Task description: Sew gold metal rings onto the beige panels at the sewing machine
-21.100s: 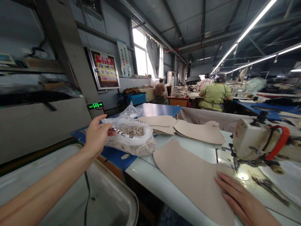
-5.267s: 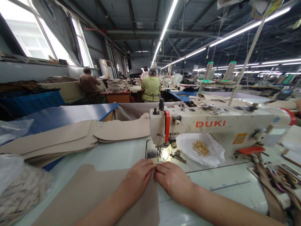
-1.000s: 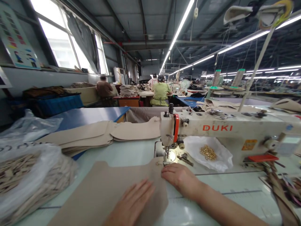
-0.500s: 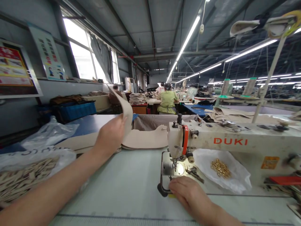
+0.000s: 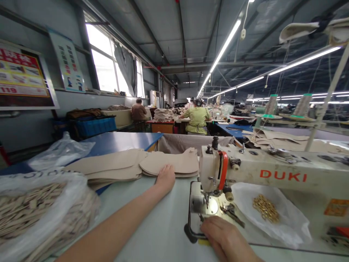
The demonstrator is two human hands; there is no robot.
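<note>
My left hand [image 5: 165,178] reaches across the pale table and rests, fingers flat, on the near edge of a stack of beige cut pieces [image 5: 174,163]. A second, longer stack of beige pieces [image 5: 109,167] lies to its left. My right hand [image 5: 225,240] sits curled at the front of the needle plate [image 5: 203,214] of the white DUKI sewing machine [image 5: 272,174]. Whether it holds anything is hidden.
A clear bag of small beige strips [image 5: 35,211] lies at the near left. A white bag with brass rings [image 5: 265,208] sits under the machine arm. Another plastic bag [image 5: 61,153] lies on the blue table [image 5: 120,138]. Other people sit at benches further back.
My left hand lifted the beige piece off the table in front of the needle, carried it away and laid it on the stack. My right hand stayed by the needle plate.
</note>
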